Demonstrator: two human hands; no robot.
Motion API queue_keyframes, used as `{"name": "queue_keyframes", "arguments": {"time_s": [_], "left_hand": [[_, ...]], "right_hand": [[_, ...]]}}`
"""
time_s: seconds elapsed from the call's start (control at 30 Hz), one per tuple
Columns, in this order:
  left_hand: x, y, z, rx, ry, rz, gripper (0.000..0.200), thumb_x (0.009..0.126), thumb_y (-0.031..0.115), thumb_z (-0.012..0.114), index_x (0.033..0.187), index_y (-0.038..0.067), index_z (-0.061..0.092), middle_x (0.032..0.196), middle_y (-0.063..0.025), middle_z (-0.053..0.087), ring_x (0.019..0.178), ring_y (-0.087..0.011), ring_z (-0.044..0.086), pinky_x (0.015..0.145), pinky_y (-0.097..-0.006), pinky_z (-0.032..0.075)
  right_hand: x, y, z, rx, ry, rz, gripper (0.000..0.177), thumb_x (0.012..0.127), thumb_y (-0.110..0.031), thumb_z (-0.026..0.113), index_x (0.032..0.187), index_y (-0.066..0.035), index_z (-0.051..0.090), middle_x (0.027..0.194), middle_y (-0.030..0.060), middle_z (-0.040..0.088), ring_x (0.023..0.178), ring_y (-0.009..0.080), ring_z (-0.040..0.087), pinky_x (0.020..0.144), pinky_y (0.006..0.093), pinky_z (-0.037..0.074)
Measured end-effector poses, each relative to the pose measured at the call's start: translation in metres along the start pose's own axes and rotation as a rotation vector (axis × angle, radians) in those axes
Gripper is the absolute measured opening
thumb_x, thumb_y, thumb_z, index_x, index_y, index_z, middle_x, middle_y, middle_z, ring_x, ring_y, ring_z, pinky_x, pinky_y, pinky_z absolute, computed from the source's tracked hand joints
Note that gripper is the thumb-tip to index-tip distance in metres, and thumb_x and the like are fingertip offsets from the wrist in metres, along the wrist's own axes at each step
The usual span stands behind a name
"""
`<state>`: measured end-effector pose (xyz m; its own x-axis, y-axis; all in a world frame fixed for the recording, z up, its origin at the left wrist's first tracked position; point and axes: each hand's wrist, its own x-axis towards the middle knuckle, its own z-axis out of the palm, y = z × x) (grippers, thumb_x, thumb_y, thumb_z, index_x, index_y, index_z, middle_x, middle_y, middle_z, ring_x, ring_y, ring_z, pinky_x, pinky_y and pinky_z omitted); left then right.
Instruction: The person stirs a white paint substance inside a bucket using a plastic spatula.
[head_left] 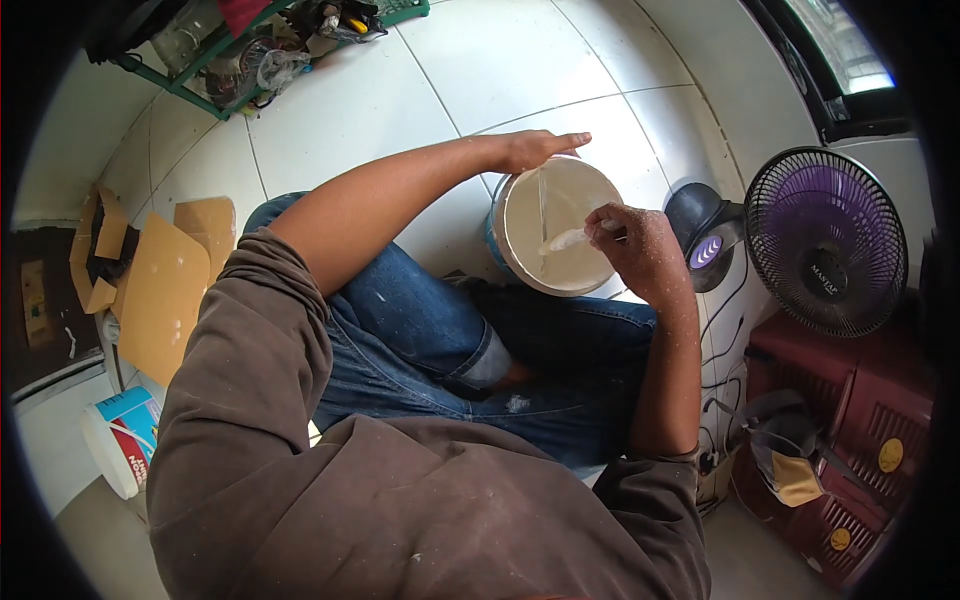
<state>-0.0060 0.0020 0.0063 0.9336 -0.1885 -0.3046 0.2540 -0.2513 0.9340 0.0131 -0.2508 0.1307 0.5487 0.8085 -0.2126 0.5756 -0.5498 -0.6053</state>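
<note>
A round bucket (pixel 505 225) with a pale rim and a blue outer side stands in front of my crossed legs. Its inside is coated whitish. At its far rim rests my left hand (pixel 535 152), fingers curled around the edge with one digit stretched out to the right. My right hand (pixel 645 248), speckled white, is over the bucket's right side. Pinched in its fingers is a whitish, paste-coated piece (pixel 570 239) pointing left into the bucket; its exact kind I cannot tell. A thin pale streak runs down inside the bucket below my left hand.
A black and purple fan (pixel 826 240) stands to the right, its cable trailing on the tiles. Maroon crates (pixel 830 420) with a hanging mask sit beyond. On the left are cardboard (pixel 165 295) and a paint tub (pixel 125 440). A green rack (pixel 195 85) stands at the top left.
</note>
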Motion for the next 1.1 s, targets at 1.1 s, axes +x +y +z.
{"name": "queue_keyframes", "arguments": {"time_s": [1.1], "left_hand": [[-0.005, 0.004, -0.001, 0.078, -0.016, 0.018, 0.091, 0.111, 0.074, 0.020, 0.141, 0.004, 0.070, 0.136, -0.0223, 0.071, 0.129, -0.0321, 0.065, 0.118, -0.0447, 0.044]], "right_hand": [[0.004, -0.014, 0.001, 0.276, 0.464, -0.160, 0.016, 0.101, -0.008, 0.075, 0.112, 0.003, 0.075, 0.100, 0.0152, 0.082, 0.096, 0.0208, 0.081, 0.081, 0.0333, 0.066]]}}
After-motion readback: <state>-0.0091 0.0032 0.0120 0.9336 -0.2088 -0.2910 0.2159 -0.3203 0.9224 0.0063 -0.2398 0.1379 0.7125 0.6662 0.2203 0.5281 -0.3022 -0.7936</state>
